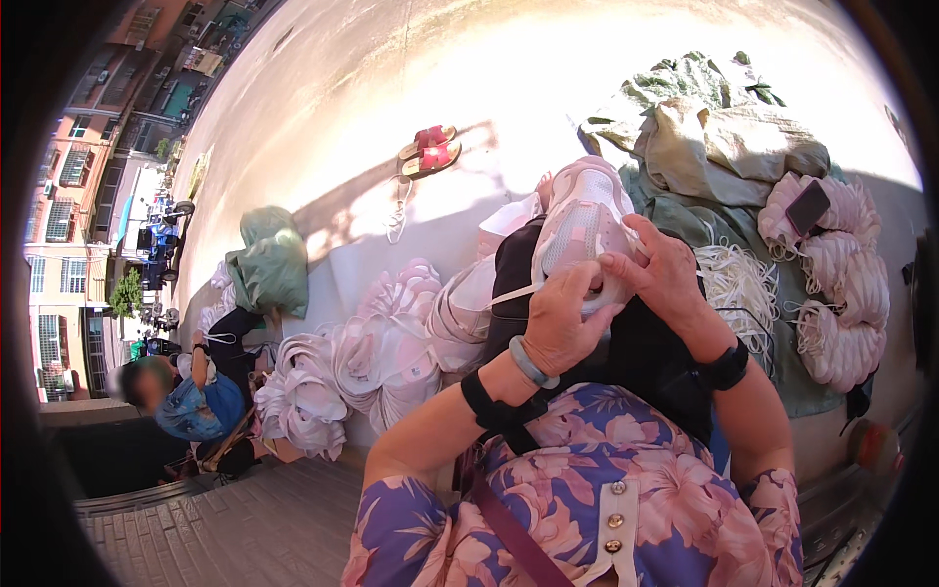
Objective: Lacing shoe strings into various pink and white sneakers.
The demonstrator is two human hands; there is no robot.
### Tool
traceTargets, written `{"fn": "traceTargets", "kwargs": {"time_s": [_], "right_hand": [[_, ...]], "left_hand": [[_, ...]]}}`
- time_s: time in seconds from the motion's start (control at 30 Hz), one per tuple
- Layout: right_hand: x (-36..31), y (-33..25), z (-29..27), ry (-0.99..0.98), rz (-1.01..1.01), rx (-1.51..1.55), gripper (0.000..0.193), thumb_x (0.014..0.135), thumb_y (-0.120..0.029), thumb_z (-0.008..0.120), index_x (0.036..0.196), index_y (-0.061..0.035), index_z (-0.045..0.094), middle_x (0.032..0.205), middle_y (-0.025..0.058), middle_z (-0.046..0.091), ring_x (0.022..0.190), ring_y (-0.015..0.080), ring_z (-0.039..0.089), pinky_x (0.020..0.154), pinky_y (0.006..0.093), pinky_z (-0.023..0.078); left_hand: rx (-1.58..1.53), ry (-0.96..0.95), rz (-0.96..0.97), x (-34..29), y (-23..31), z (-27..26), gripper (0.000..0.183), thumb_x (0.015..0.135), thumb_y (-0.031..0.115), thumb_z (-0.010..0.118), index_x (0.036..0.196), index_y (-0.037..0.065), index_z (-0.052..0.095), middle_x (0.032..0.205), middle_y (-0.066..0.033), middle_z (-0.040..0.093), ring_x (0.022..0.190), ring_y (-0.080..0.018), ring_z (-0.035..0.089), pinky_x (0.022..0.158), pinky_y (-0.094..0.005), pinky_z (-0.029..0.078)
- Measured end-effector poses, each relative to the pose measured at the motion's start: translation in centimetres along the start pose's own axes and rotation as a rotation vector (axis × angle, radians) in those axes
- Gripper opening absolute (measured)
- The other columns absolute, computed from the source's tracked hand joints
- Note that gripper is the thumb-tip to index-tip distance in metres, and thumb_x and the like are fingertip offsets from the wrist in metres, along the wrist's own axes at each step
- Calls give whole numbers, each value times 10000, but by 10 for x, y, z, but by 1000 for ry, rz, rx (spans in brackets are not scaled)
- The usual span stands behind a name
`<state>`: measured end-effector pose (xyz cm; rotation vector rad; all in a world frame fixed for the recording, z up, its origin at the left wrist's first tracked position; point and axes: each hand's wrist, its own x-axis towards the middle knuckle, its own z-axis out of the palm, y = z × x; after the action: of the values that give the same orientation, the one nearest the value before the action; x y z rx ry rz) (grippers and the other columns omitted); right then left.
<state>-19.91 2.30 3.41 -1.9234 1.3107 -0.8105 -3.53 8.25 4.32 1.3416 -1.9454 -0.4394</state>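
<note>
A pink and white shoe upper point(584, 210) rests on my dark-clad lap, its toe pointing away from me. My left hand point(570, 318) is closed at the near end of the upper, fingers pinched. A white shoelace point(515, 293) sticks out to the left from that pinch. On the other side, my right hand point(665, 269) grips the upper's right edge, thumb and fingers bent over it close to the left hand. The fingertips partly cover the opening and the lace holes.
Bundled pale pink uppers point(386, 362) lie to the left, and more bundles point(846, 284) to the right under a phone point(808, 207). Loose white laces point(736, 284) are piled by my right arm. Green sacks point(724, 137), red sandals point(430, 152) and a seated person point(205, 396) are around.
</note>
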Motion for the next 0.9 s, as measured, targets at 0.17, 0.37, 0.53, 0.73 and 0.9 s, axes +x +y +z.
{"fn": "traceTargets", "kwargs": {"time_s": [0.17,0.37,0.53,0.73,0.9], "right_hand": [[-2,-9,7,-31,-20,-127,490,777,-399,634,1078,-21,550,739,133,613,582,250,578,554,335,453],[-2,-12,14,72,-152,-160,387,789,-291,644,1046,-9,583,773,126,615,604,239,580,568,327,450],[-4,-14,11,4,-145,-202,567,728,-444,651,1044,21,572,752,143,602,607,267,579,568,344,447],[-4,-11,8,21,-194,-356,620,702,-464,640,1071,25,546,748,163,607,660,307,599,626,387,448],[-5,-10,-1,-16,-88,-308,648,676,-523,628,1024,21,583,723,174,615,693,315,608,642,398,450]], "left_hand": [[47,351,-158,-31,-55,-42,236,782,-12,547,1018,-10,539,986,-139,600,893,-242,576,810,-324,449],[-591,-123,-754,-119,-178,-26,315,830,55,462,1131,-12,525,1051,-162,594,969,-228,578,820,-298,448],[-68,-123,-459,-121,-169,-22,230,842,125,479,1001,0,589,852,-185,626,798,-270,617,706,-312,473],[103,49,-387,-110,-134,-58,178,842,167,508,786,16,585,617,-164,546,588,-312,565,560,-359,435],[262,6,-258,-99,-96,-100,198,855,167,517,750,12,581,581,-124,546,524,-245,558,512,-324,425]]}}
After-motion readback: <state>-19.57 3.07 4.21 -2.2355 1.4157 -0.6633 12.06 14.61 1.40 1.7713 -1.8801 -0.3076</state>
